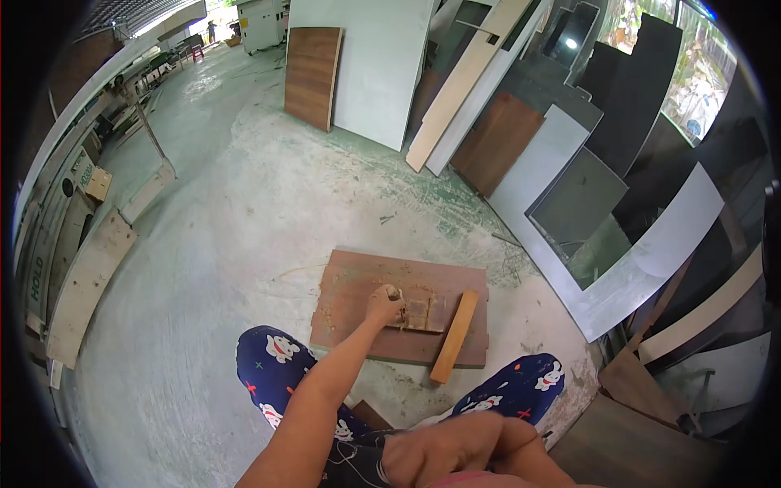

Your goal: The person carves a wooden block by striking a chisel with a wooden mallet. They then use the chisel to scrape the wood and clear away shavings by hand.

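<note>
My left hand (384, 307) reaches forward over a brown board (350, 281) lying on the floor. Its fingers are curled round something small and brownish that I cannot make out, at the left end of a stained flat wooden piece (425, 312). This piece has dark lines across it and rests on the board. To its right, a yellowish wooden bar (455, 337) lies slantwise, its near end past the board's edge. My right hand (439, 447) is drawn back close to my body above my lap, its back towards me and its fingers hidden.
Crumbs and shavings are scattered over the brown board. Sheets and panels (370, 73) lean along the right side, with a white L-shaped sheet (606, 313) nearer. Curved-looking boards (93, 276) stand at the left. My patterned trouser knees (272, 358) flank the board.
</note>
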